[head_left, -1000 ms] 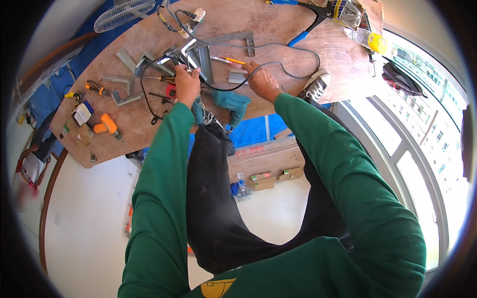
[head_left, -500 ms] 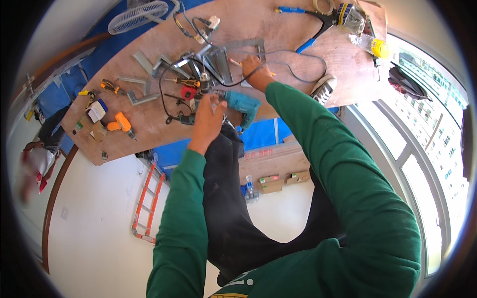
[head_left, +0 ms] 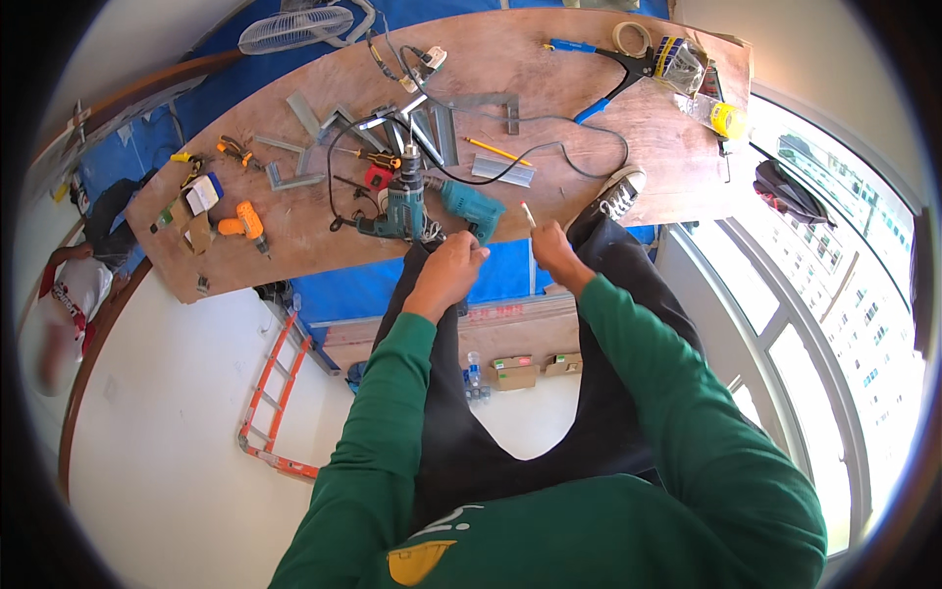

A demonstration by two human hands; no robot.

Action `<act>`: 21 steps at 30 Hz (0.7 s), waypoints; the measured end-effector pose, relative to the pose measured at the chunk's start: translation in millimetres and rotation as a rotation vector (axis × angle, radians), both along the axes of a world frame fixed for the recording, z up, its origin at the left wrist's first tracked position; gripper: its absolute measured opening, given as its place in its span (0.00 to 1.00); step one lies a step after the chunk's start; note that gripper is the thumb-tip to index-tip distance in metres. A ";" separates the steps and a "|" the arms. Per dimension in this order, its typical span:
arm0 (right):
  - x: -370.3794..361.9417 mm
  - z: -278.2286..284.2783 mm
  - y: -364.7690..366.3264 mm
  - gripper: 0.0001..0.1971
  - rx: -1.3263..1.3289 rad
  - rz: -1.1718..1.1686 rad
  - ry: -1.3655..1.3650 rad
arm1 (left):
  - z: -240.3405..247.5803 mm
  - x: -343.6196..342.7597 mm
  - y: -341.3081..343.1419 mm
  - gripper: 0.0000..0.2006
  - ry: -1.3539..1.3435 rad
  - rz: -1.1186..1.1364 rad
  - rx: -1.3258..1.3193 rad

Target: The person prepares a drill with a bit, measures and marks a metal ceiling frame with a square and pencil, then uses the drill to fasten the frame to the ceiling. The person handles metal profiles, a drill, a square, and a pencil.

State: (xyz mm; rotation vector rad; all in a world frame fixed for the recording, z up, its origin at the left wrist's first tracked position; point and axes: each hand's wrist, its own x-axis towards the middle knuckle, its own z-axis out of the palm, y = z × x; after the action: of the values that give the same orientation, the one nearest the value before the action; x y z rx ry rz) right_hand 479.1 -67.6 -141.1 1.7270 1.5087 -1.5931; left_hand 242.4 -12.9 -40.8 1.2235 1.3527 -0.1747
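My right hand [head_left: 556, 251] is closed around a short, thin white stick [head_left: 528, 212] with a red tip, held up just off the board's near edge. My left hand [head_left: 447, 278] has its fingers pinched together over my left knee; whatever they may hold is hidden. Just beyond it on the wooden board [head_left: 579, 74] stands a teal drill [head_left: 404, 201] with its bit pointing away. Another teal power tool [head_left: 469, 208] lies to its right. A yellow pencil [head_left: 497, 151] and a flat metal strip [head_left: 502, 170] lie farther out.
Bent metal profiles [head_left: 432, 133], a screwdriver [head_left: 378, 157] and an orange drill [head_left: 245, 226] are on the board. A black cable loops across it. My shoe [head_left: 618, 201] rests on its right side, below blue-handled cutters [head_left: 628, 69]. An orange ladder [head_left: 270, 393] and another person [head_left: 83, 285] are at the left.
My right hand has drawn back from the pencil and metal strip, bringing the white stick along. My left hand has left the teal drill and come down toward my knee.
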 end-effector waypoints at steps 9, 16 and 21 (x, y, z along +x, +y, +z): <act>8.8 171.7 49.7 0.12 -0.353 -1.109 0.345 | -51.8 -40.3 54.1 0.15 0.246 0.506 0.425; -0.8 148.1 74.6 0.12 -0.387 -1.137 0.423 | -154.8 -35.8 92.4 0.24 0.364 0.194 0.325; -5.8 161.8 97.5 0.12 -0.391 -1.140 0.500 | -199.8 9.5 102.6 0.28 0.503 0.071 0.278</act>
State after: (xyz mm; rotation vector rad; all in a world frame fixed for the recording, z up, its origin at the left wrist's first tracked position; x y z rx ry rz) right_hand 473.3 29.9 20.7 2.1400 0.1343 -2.7529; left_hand 251.9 89.7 -240.6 1.4163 1.9037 -0.2628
